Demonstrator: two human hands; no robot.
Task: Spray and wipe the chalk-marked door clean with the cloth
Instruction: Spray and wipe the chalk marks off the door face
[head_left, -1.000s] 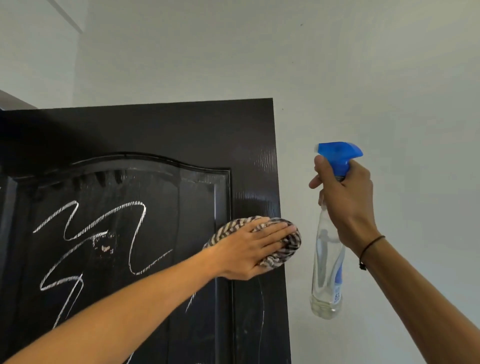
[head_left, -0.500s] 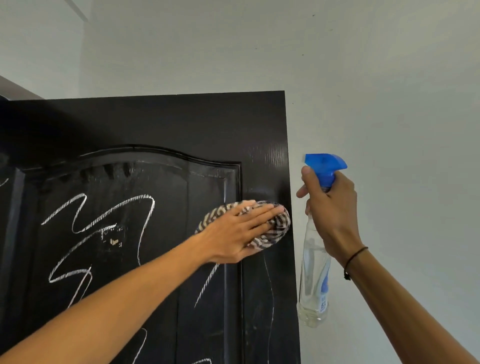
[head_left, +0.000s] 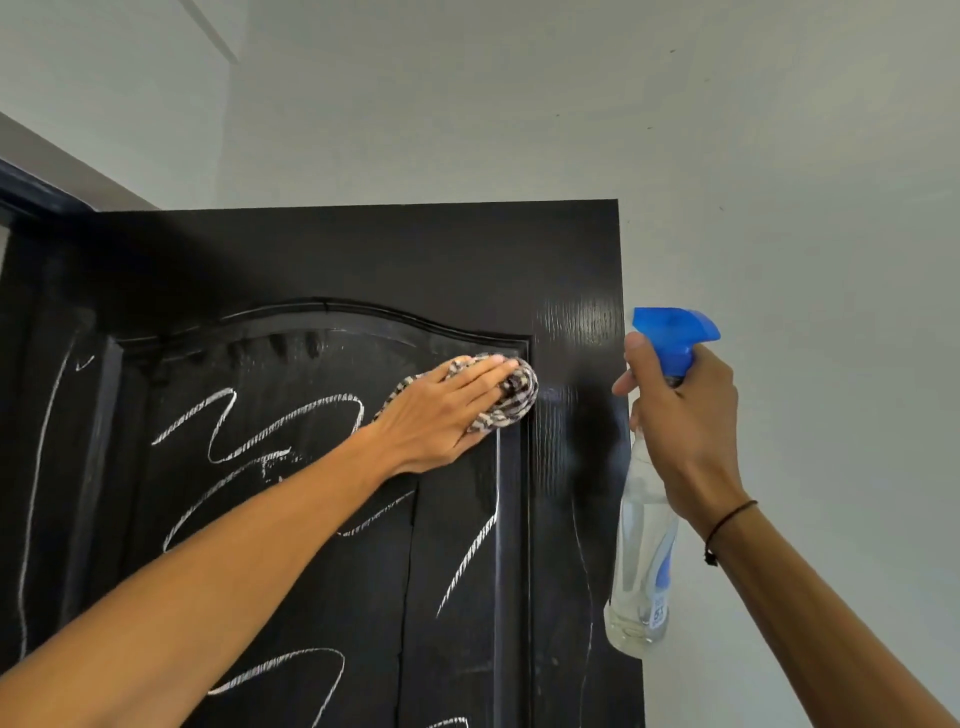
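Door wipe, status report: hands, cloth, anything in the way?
Left hand flat, pressing cloth to door. Right hand grips bottle beside door edge. Chalk lines across panel; nothing in the way.

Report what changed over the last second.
The left hand slid the cloth left and upward across the door, from its right edge onto the panel's top corner. The right hand still grips the spray bottle beside the door; the chalk scribbles remain.

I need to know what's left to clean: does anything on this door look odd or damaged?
White chalk scribbles cross the door left of and below the cloth. A dark vertical line lower down could be a seam or a crack.
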